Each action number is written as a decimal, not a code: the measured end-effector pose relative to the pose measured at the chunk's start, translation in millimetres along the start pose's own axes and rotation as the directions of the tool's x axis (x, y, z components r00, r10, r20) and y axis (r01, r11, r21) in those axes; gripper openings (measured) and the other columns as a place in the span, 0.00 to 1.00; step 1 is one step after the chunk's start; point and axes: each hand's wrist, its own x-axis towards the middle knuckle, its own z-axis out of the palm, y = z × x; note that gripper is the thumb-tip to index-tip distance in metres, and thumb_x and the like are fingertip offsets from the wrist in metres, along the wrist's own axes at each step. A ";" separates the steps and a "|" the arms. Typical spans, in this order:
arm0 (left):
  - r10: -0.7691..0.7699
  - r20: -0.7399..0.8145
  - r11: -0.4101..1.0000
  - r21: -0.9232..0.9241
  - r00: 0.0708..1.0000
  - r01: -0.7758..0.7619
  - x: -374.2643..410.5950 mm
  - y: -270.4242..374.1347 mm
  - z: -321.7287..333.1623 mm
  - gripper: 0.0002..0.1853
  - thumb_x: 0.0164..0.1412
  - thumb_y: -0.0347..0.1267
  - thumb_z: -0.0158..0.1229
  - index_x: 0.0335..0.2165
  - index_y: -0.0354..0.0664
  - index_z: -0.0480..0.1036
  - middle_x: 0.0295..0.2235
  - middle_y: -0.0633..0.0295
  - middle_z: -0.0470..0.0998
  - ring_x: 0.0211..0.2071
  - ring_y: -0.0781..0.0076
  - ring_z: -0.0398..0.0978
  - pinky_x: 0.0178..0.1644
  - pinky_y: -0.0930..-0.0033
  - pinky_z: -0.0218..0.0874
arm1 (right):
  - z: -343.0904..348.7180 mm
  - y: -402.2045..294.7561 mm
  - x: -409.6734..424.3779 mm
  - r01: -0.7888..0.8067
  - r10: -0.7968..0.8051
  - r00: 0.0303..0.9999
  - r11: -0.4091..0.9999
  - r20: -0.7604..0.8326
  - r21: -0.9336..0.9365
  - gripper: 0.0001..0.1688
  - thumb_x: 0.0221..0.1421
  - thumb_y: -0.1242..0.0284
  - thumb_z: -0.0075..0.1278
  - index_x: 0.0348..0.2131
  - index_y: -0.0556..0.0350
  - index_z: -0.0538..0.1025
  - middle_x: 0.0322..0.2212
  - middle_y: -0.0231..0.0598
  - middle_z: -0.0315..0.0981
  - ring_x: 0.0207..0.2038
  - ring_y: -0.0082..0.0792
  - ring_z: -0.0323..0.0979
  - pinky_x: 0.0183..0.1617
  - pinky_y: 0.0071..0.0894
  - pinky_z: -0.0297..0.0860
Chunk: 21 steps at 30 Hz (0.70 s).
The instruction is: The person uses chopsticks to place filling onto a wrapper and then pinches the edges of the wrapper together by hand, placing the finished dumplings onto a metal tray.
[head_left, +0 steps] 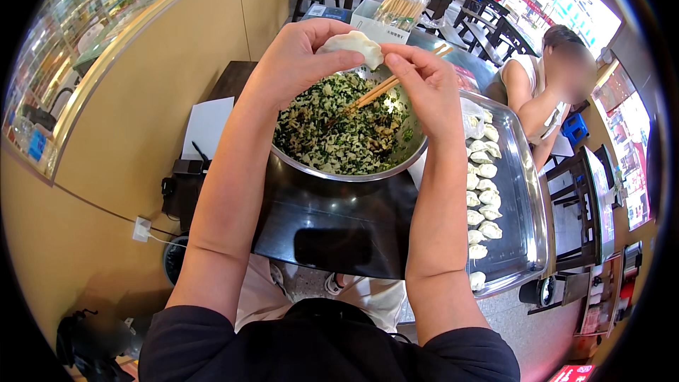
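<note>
A folded dumpling (pixel 352 45) is held up over the far rim of a large steel bowl (pixel 347 176). My left hand (pixel 307 55) grips its left side, with the thumb across the front. At the dumpling's right end, the fingertips of my right hand (pixel 424 77) pinch the edge of the dough. Chopped green and pale filling (pixel 334 122) lies in the bowl below. A pair of wooden chopsticks (pixel 371 96) stands slanted in it, their upper ends passing behind my right hand. Beside my right forearm, a steel tray (pixel 517 217) carries rows of shaped dumplings (pixel 488 184).
A white box (pixel 379 24) and bagged chopsticks (pixel 403 8) stand beyond the bowl. White paper (pixel 208 124) lies at the left, near a wall (pixel 175 63). Another person (pixel 546 79) sits beyond the tray. The dark table's near edge (pixel 329 268) is before me.
</note>
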 end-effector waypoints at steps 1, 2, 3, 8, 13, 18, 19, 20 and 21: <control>0.005 -0.006 1.000 0.022 1.000 -0.005 -0.1 0.5 -0.2 0.17 0.50 0.27 0.63 0.41 0.35 0.72 0.33 0.66 0.76 0.32 0.84 0.72 0.37 0.82 0.63 | -0.1 0.3 0.2 0.010 -0.010 1.000 0.999 0.009 -0.034 0.12 0.52 0.72 0.53 0.35 0.59 0.79 0.25 0.30 0.74 0.29 0.18 0.67 0.32 0.19 0.63; 0.010 -0.012 0.999 0.044 1.000 -0.010 -0.2 1.1 -0.1 0.17 0.50 0.27 0.63 0.41 0.35 0.72 0.33 0.66 0.76 0.32 0.85 0.71 0.37 0.82 0.63 | 0.0 0.7 0.8 0.020 -0.019 1.000 0.998 0.019 -0.067 0.12 0.51 0.71 0.53 0.35 0.59 0.79 0.25 0.31 0.74 0.29 0.18 0.67 0.32 0.20 0.63; 0.007 -0.005 0.998 0.057 1.000 -0.006 -0.5 1.7 0.1 0.17 0.50 0.27 0.63 0.40 0.35 0.72 0.32 0.67 0.76 0.32 0.85 0.71 0.37 0.82 0.63 | 0.3 1.1 1.2 0.031 -0.028 0.999 0.994 0.029 -0.100 0.12 0.51 0.71 0.54 0.35 0.59 0.79 0.25 0.32 0.74 0.29 0.19 0.68 0.32 0.20 0.63; -0.026 0.037 0.996 0.081 0.999 0.023 -3.6 5.1 3.2 0.18 0.48 0.29 0.64 0.39 0.36 0.72 0.32 0.68 0.76 0.32 0.85 0.71 0.37 0.81 0.63 | 2.6 -3.9 -0.1 0.073 -0.066 0.997 0.970 0.038 -0.233 0.11 0.49 0.70 0.55 0.32 0.58 0.79 0.23 0.34 0.72 0.30 0.25 0.68 0.34 0.25 0.63; -0.068 0.045 0.990 0.126 0.997 0.062 -3.1 4.3 6.4 0.18 0.49 0.31 0.64 0.39 0.36 0.72 0.32 0.68 0.76 0.32 0.85 0.71 0.37 0.81 0.63 | 4.4 0.5 -1.0 0.065 -0.074 0.997 0.953 -0.019 -0.295 0.11 0.49 0.69 0.54 0.32 0.58 0.78 0.24 0.35 0.72 0.31 0.28 0.68 0.36 0.28 0.63; -0.035 0.045 0.995 0.091 0.998 0.031 -1.6 0.6 3.3 0.17 0.50 0.31 0.64 0.39 0.36 0.73 0.32 0.68 0.76 0.32 0.85 0.71 0.37 0.80 0.63 | 0.3 -3.3 1.0 -0.014 0.014 0.996 1.000 0.090 -0.001 0.13 0.49 0.69 0.54 0.31 0.62 0.77 0.26 0.37 0.73 0.33 0.29 0.69 0.38 0.28 0.64; -0.027 0.040 0.995 0.099 0.999 0.023 -1.7 1.0 3.1 0.17 0.50 0.31 0.63 0.39 0.36 0.73 0.32 0.68 0.76 0.32 0.85 0.71 0.37 0.80 0.63 | -2.5 -1.0 1.5 0.010 -0.004 0.994 0.998 0.106 -0.055 0.13 0.49 0.69 0.55 0.31 0.63 0.76 0.26 0.37 0.73 0.33 0.29 0.69 0.38 0.28 0.64; -0.018 0.036 0.994 0.107 0.999 0.014 -1.8 1.4 2.8 0.16 0.50 0.31 0.63 0.39 0.36 0.73 0.32 0.68 0.76 0.32 0.85 0.71 0.37 0.80 0.63 | -6.1 2.5 1.7 0.034 -0.021 0.992 0.994 0.123 -0.108 0.14 0.48 0.69 0.55 0.30 0.64 0.76 0.27 0.37 0.73 0.33 0.30 0.69 0.39 0.28 0.64; -0.020 0.038 0.993 0.113 0.999 0.015 -1.8 1.0 2.4 0.16 0.50 0.31 0.63 0.39 0.36 0.73 0.32 0.67 0.76 0.32 0.85 0.71 0.37 0.80 0.63 | -7.5 4.0 1.1 0.058 -0.035 0.990 0.985 0.140 -0.161 0.15 0.47 0.69 0.56 0.30 0.64 0.75 0.27 0.38 0.73 0.33 0.31 0.69 0.39 0.29 0.64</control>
